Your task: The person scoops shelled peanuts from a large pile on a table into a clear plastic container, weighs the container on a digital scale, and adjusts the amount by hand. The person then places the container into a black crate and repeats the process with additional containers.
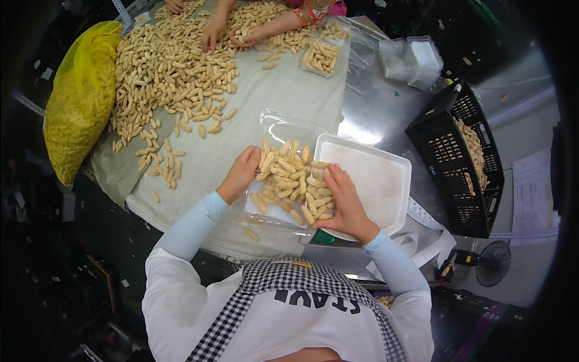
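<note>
between two hands (241,173) (347,200), one peanut heap (291,182)

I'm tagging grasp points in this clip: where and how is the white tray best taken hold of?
Probably by the right rim of the white tray, coming from the right: its raised edge is exposed there, while the right hand and heaped peanuts crowd the left side.

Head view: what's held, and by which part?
The right hand, spread, cups the unshelled peanuts at the heap's right side. The left hand is at its left edge; whether it grips the clear clamshell cannot be told.
</note>
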The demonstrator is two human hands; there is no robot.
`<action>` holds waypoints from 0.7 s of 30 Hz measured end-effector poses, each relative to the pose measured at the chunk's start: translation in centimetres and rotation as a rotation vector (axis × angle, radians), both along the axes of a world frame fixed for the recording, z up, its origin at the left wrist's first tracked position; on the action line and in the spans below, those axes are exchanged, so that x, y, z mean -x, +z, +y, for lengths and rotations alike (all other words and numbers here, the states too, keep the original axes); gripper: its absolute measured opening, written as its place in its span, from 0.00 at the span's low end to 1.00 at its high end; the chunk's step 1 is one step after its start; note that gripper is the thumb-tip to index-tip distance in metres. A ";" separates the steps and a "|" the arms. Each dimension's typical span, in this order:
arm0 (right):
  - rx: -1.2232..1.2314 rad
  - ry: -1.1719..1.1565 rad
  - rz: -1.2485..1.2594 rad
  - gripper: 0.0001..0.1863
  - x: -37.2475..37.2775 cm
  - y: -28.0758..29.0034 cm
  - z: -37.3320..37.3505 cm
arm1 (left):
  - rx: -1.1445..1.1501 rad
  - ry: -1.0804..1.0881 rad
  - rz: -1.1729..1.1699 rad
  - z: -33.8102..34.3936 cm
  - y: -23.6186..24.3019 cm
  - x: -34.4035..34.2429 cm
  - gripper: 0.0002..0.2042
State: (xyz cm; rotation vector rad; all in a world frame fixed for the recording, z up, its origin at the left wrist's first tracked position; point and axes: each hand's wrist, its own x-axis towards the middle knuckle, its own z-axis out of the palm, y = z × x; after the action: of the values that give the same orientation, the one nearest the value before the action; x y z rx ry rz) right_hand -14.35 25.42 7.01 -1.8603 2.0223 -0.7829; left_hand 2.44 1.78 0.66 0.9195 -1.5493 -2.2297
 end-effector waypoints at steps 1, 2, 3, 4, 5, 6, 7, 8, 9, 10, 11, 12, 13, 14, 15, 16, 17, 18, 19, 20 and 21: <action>-0.005 0.013 -0.001 0.60 -0.3 0.2 -0.8 | -0.013 0.005 0.011 0.2 0.0 0.0 0.13; 0.025 0.026 -0.037 0.59 -0.4 0.1 -1.4 | -0.025 0.011 0.022 0.3 0.0 0.0 0.13; 0.054 0.038 -0.073 0.58 -0.5 0.0 -2.0 | -0.031 0.009 0.035 0.3 -0.1 0.0 0.13; 0.084 0.050 -0.108 0.57 -0.7 0.0 -2.6 | -0.037 0.008 0.048 0.3 -0.3 0.0 0.13; 0.100 0.060 -0.112 0.54 -0.9 0.1 -3.2 | -0.043 0.006 0.062 0.3 -0.5 0.1 0.13; 0.120 0.070 -0.116 0.52 -1.0 0.2 -3.9 | -0.063 0.016 0.072 0.3 -0.4 0.2 0.13; 0.140 0.081 -0.119 0.49 -1.3 0.2 -4.4 | -0.083 0.026 0.082 0.4 -0.1 0.4 0.14; 0.151 0.042 -0.116 0.46 -1.9 0.2 -4.8 | -0.102 0.035 0.092 0.5 0.0 0.5 0.14; 0.165 0.005 -0.113 0.42 -2.6 0.3 -5.2 | -0.102 0.037 0.097 0.3 -0.4 0.4 0.14; 0.179 -0.032 -0.111 0.39 -3.2 0.3 -5.7 | -0.103 0.038 0.102 0.0 -1.2 0.3 0.14; 0.199 -0.076 -0.157 0.36 -3.8 0.4 -6.3 | -0.103 0.040 0.107 -0.2 -1.8 0.1 0.14; 0.218 -0.125 -0.204 0.33 -4.3 0.3 -6.8 | -0.092 0.050 0.101 -0.4 -2.0 -0.1 0.14; 0.238 -0.174 -0.252 0.30 -4.9 0.3 -7.4 | -0.082 0.061 0.095 -0.7 -2.2 -0.4 0.14; 0.248 -0.182 -0.249 0.28 -5.6 0.3 -8.0 | -0.071 0.071 0.088 -0.8 -2.3 -0.7 0.14; 0.258 -0.196 -0.246 0.27 -6.2 0.3 -8.7 | -0.105 0.087 0.101 -0.8 -2.2 -0.8 0.14; 0.271 -0.209 -0.241 0.26 -6.9 0.3 -9.4 | -0.135 0.102 0.115 -0.9 -1.9 -1.0 0.14; 0.280 -0.223 -0.278 0.24 -7.6 -0.3 -9.9 | -0.166 0.118 0.129 -0.9 -1.7 -1.2 0.14; 0.277 -0.227 -0.272 0.24 -8.4 -0.7 -10.3 | -0.166 0.129 0.134 -1.1 -1.7 -1.5 0.15; 0.274 -0.231 -0.265 0.24 -9.1 -1.1 -10.6 | -0.166 0.140 0.138 -1.3 -1.9 -1.9 0.15; 0.271 -0.236 -0.259 0.23 -9.6 -1.2 -10.6 | -0.166 0.151 0.143 -1.4 -1.9 -2.1 0.15; 0.234 -0.215 -0.274 0.24 -10.2 -1.2 -10.6 | -0.172 0.175 0.136 -1.4 -1.8 -2.6 0.15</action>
State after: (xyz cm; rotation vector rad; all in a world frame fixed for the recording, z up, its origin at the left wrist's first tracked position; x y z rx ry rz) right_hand -4.19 14.82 5.82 -1.5552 2.0435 -1.3057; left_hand 5.05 0.34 -1.12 0.8913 -1.1861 -2.2727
